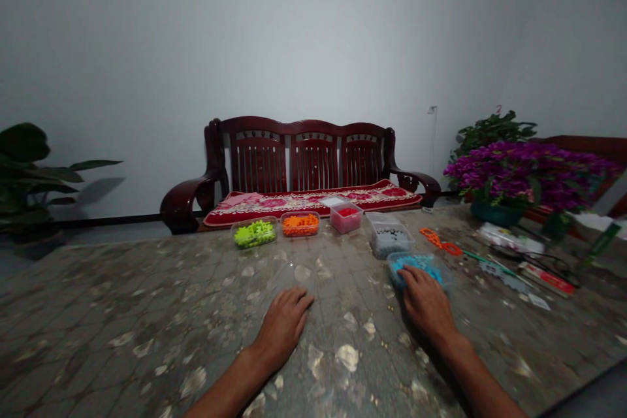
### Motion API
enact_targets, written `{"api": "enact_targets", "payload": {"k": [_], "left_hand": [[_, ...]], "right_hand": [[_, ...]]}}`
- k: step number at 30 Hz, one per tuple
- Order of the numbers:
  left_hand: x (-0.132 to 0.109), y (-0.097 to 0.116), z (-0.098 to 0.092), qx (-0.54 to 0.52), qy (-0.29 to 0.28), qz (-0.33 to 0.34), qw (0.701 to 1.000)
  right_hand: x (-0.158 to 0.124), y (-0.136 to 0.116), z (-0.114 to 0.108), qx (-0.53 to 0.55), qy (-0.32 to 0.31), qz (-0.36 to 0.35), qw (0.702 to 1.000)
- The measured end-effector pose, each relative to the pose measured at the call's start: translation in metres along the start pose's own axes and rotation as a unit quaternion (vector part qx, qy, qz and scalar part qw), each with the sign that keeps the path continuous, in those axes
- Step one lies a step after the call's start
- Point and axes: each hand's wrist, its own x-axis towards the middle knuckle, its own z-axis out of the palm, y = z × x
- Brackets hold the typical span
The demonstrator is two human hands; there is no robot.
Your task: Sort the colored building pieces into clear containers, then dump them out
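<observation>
The right hand [422, 292] is resting palm-down over the near-left side of a shallow, clear plastic tub [448, 279] of small bright-blue plastic pieces [425, 264], which is sitting on the grey, flower-patterned worktop [171, 320]. Its fingers are reaching in over the rim; their tips are hiding among the pieces, so I cannot tell whether they are pinching any.

The left hand [287, 319] is lying palm-down with loosely bent fingers beside what is looking like a clear, rounded plastic lid [298, 270]; I cannot tell whether it is gripping that.

Beyond them, clear tubs are holding lime-green pieces [255, 233], orange pieces [300, 223], red pieces [349, 212] and grey pieces [392, 235].

The blue pieces are probably being light, stiff and slick, best pinched singly by their edges. The tub is likely being light and slightly flexible, so opposite walls are offering the steadier hold; squeezing one corner could be tipping it.
</observation>
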Motion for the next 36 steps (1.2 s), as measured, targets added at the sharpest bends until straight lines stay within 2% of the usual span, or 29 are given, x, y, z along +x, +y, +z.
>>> {"api": "enact_targets", "payload": {"k": [3, 6, 8, 11, 14, 16, 18, 21, 24, 31, 36], "left_hand": [[0.000, 0.001, 0.000, -0.007, -0.016, -0.001, 1.000], [0.001, 0.001, 0.002, -0.038, -0.019, 0.021, 0.999], [0.003, 0.001, 0.004, -0.078, -0.012, 0.047, 0.996], [0.011, -0.001, 0.008, -0.145, 0.013, 0.068, 0.987], [0.026, -0.015, 0.007, -0.144, 0.077, 0.030, 0.986], [0.037, -0.035, 0.002, -0.077, 0.140, -0.034, 0.987], [0.048, -0.061, -0.007, 0.020, 0.192, -0.123, 0.973], [0.060, -0.100, -0.023, 0.067, 0.214, -0.186, 0.956], [0.069, -0.126, -0.035, 0.098, 0.206, -0.208, 0.951], [0.089, -0.148, -0.046, 0.152, 0.140, -0.210, 0.956], [0.096, -0.152, -0.058, 0.172, 0.106, -0.207, 0.957]], "right_hand": [[0.003, -0.004, 0.001, -0.001, 0.031, 0.004, 1.000], [0.008, -0.030, 0.003, 0.060, 0.037, -0.058, 0.996], [0.013, -0.058, 0.007, 0.128, 0.005, -0.112, 0.985], [0.021, -0.099, 0.016, 0.211, -0.058, -0.150, 0.964], [0.027, -0.122, 0.028, 0.242, -0.114, -0.165, 0.949], [0.028, -0.126, 0.034, 0.239, -0.141, -0.154, 0.948], [0.028, -0.125, 0.039, 0.229, -0.148, -0.132, 0.953], [0.028, -0.123, 0.042, 0.214, -0.134, -0.091, 0.963], [0.030, -0.123, 0.044, 0.206, -0.116, -0.063, 0.970], [0.030, -0.122, 0.052, 0.208, -0.114, -0.067, 0.969], [0.026, -0.120, 0.062, 0.210, -0.060, -0.082, 0.972]]}}
